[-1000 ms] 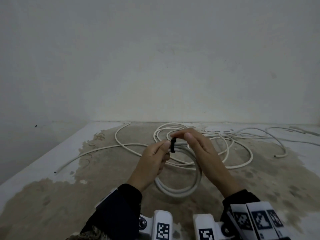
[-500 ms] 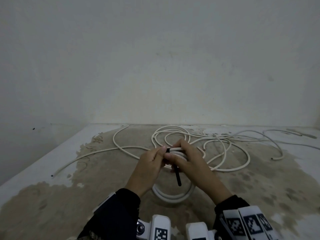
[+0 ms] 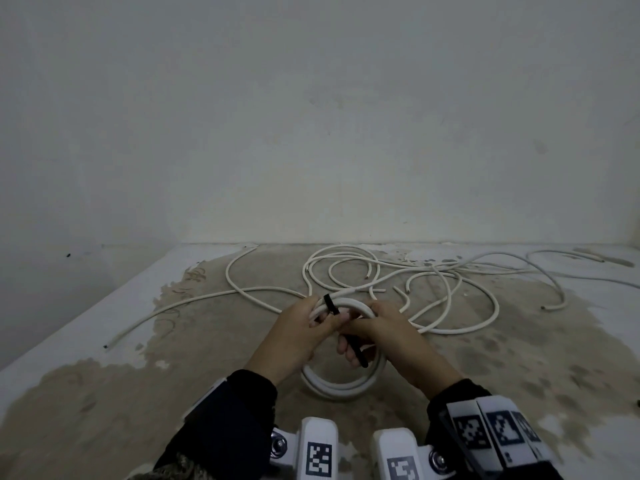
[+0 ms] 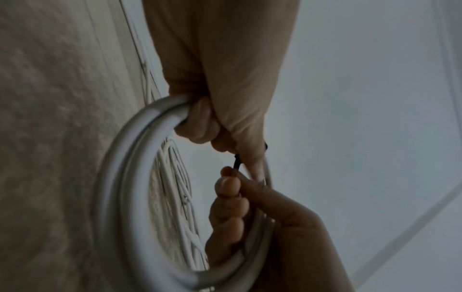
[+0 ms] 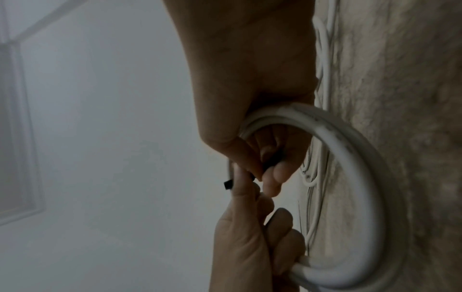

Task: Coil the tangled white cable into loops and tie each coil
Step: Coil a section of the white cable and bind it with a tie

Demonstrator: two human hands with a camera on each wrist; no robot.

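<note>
A white cable coil (image 3: 341,386) of several loops is held up on edge over the stained floor. A black tie (image 3: 330,304) wraps over its top, and the tail (image 3: 356,353) slants down inside the ring. My left hand (image 3: 323,322) grips the coil's top left, thumb against the tie. My right hand (image 3: 349,336) reaches in from the right and pinches the tail. In the left wrist view the left hand's fingers (image 4: 200,120) curl round the coil (image 4: 117,177). In the right wrist view the right hand's fingertips (image 5: 275,173) pinch the tie (image 5: 271,158) beside the coil (image 5: 362,168).
Loose white cable (image 3: 433,282) lies tangled on the floor behind the hands, with strands running left (image 3: 194,299) and right (image 3: 554,268). A pale wall (image 3: 311,133) rises close behind. The floor (image 3: 138,393) is patchy brown and white.
A second ago the tie stood short between both hands above the coil. It now wraps over the coil's top, tail hanging inside the ring, and the right hand has closed in on the left.
</note>
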